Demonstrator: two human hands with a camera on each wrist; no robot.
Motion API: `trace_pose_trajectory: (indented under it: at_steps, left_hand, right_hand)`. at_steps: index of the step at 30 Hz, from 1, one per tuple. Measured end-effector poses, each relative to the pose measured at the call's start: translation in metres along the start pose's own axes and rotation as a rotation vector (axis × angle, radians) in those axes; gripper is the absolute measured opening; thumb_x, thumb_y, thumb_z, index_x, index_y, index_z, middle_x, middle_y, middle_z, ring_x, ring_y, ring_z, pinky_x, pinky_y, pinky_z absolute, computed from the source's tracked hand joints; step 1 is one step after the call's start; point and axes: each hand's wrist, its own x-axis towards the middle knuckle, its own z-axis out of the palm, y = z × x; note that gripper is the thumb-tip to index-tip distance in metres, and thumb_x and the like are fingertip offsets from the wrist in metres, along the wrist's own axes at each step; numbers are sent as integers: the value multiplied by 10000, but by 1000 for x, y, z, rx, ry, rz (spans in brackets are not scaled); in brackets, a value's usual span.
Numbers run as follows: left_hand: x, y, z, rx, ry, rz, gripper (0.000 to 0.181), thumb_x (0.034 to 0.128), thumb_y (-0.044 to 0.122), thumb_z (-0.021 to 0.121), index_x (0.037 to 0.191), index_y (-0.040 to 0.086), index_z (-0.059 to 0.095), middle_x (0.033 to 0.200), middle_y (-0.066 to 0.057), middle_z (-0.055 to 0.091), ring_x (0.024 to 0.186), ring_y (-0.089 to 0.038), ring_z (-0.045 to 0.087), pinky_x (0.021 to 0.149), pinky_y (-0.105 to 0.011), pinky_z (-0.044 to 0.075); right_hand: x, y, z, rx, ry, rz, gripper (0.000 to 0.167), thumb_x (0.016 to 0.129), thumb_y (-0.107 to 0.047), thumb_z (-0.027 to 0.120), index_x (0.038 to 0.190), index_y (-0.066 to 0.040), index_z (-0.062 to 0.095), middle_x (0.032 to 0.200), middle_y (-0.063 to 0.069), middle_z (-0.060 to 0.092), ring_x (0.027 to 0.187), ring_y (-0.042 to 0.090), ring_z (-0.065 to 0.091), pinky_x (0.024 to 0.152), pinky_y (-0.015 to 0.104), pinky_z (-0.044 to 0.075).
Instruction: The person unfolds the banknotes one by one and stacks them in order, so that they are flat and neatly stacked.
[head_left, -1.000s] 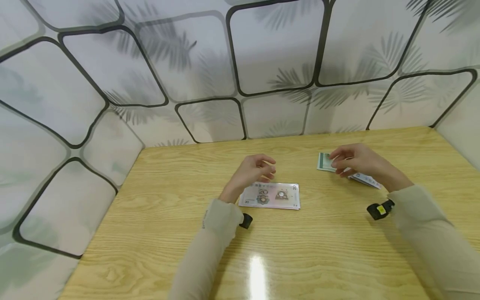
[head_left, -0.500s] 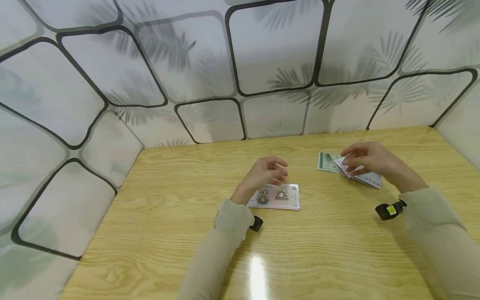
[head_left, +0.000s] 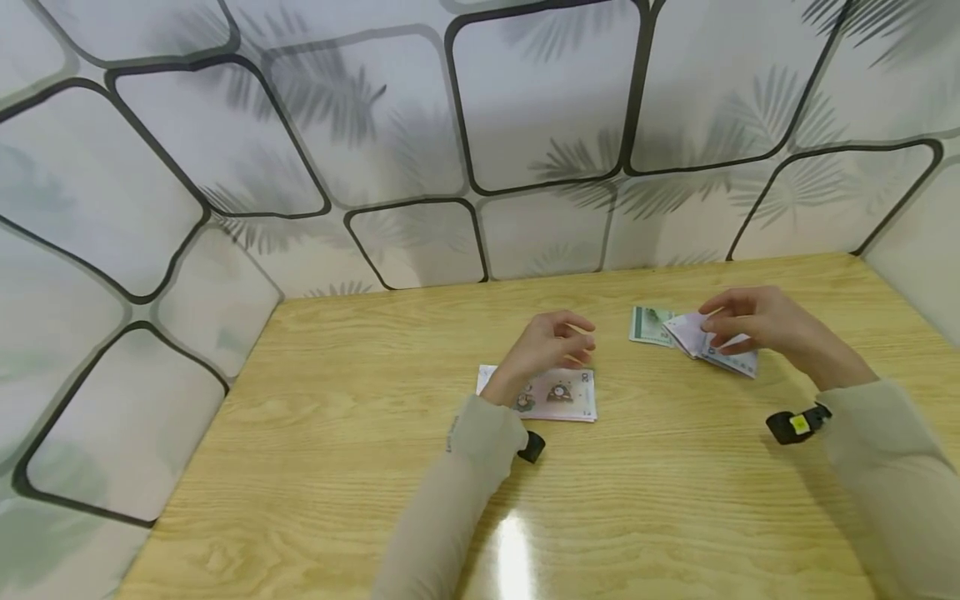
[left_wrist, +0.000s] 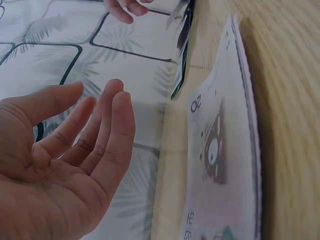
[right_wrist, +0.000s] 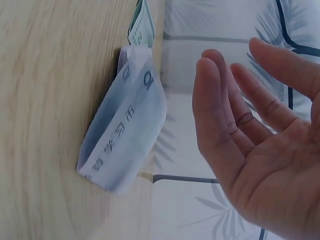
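A stack of pinkish 20 banknotes (head_left: 573,396) lies flat near the table's middle. Above it hovers my left hand (head_left: 551,346), its fingers loosely bent and holding nothing; in the left wrist view a gap separates the hand from the stack (left_wrist: 220,150). Farther right, folded pale purple banknotes (head_left: 681,332) partly overlap a green banknote (head_left: 649,325). My right hand (head_left: 761,321) hangs over their right side and hides part of them. The right wrist view shows its relaxed fingers apart from the folded notes (right_wrist: 125,135).
The wooden table (head_left: 337,458) meets a patterned cloth wall (head_left: 547,233) at the back, with another cloth wall (head_left: 120,400) on the left. Black wrist cameras sit on both sleeves, the left one (head_left: 532,447) close to the table.
Both hands have moved to the right. My right hand has drawn off the green banknote, uncovering more of the folded purple ones. My left hand has slid along above the 20 stack.
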Motion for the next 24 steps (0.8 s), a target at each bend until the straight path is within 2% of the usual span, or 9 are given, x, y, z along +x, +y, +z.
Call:
trace_pose_trajectory:
  at_steps: [9, 15, 18, 22, 24]
  left_hand:
    - [10, -1, 15, -55, -12, -8, 308, 1009, 33, 615, 1290, -93, 601, 1003, -168, 689, 991, -421, 680, 829, -404, 612]
    - [17, -2, 25, -68, -4, -25, 296, 1004, 24, 623, 1278, -84, 613, 943, -108, 682, 868, -291, 706, 813, -368, 615]
    - [20, -1, 30, -71, -2, -25, 292, 997, 30, 636, 1269, -78, 622, 964, -139, 691, 862, -281, 712, 787, -341, 618]
    - [23, 0, 36, -85, -8, -21, 289, 1001, 23, 627, 1271, -82, 620, 1042, -213, 697, 945, -364, 709, 804, -367, 617]
    - [26, -1, 39, -93, -14, -17, 292, 1004, 14, 618, 1278, -88, 615, 1066, -231, 696, 951, -365, 708, 811, -371, 616]
  right_hand:
    - [-10, 7, -11, -29, 13, 31, 438, 1021, -71, 601, 1344, 189, 459, 1005, 56, 656, 806, 143, 669, 728, 331, 622]
    - [-13, 12, -16, -17, 17, 70, 444, 1023, -83, 607, 1343, 185, 454, 1003, 19, 667, 814, 138, 676, 733, 343, 623]
    - [-15, 14, -19, -28, 14, 86, 455, 1025, -93, 605, 1348, 184, 443, 1021, 8, 656, 823, 127, 674, 740, 346, 623]
    - [-17, 17, -23, -37, 9, 105, 472, 1034, -107, 596, 1359, 189, 424, 1056, -12, 640, 839, 117, 668, 753, 351, 621]
    - [-19, 19, -25, -45, 7, 110, 477, 1040, -113, 587, 1361, 194, 415, 1069, -4, 641, 847, 113, 665, 754, 349, 620]
